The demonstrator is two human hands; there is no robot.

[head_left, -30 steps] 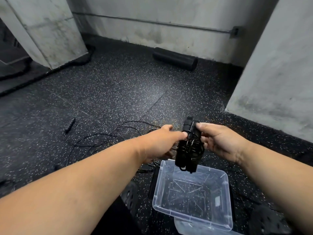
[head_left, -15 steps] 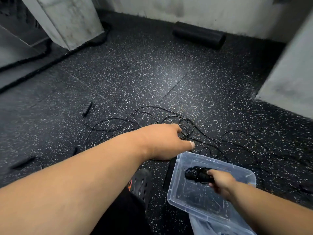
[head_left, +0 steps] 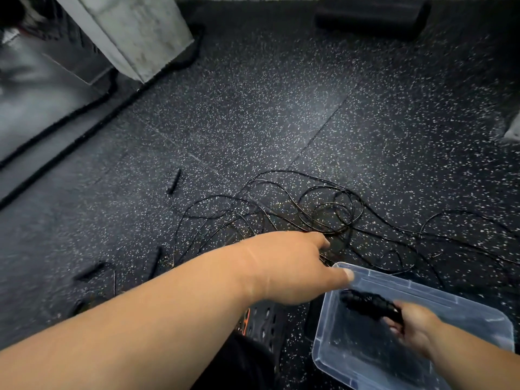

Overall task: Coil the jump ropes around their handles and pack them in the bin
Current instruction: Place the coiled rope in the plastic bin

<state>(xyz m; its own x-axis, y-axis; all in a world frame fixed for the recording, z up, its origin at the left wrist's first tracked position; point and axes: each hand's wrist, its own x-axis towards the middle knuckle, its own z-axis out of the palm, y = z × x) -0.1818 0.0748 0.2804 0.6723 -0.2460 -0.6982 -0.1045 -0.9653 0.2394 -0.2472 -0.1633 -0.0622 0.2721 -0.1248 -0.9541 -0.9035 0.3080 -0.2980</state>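
A clear plastic bin (head_left: 461, 298) sits on the floor at the lower right. Inside it my right hand (head_left: 413, 327) grips a coiled black jump rope bundle (head_left: 365, 304), low in the bin. My left hand (head_left: 292, 266) reaches forward over the bin's near-left corner, fingers extended toward a tangle of thin black ropes (head_left: 309, 212) spread on the floor. Loose black handles lie to the left: one (head_left: 173, 180) farther out, one (head_left: 155, 260) nearer, one (head_left: 90, 271) at the left.
Speckled black rubber floor all around. A black foam roller (head_left: 371, 16) lies by the far wall. A concrete pillar (head_left: 135, 32) stands at the upper left with a thick black rope (head_left: 109, 85) beside it. My black perforated shoe (head_left: 264, 322) is left of the bin.
My right hand carried the coiled bundle down into the bin and now holds it near the bottom. My left hand let go of it and reaches toward the ropes on the floor.
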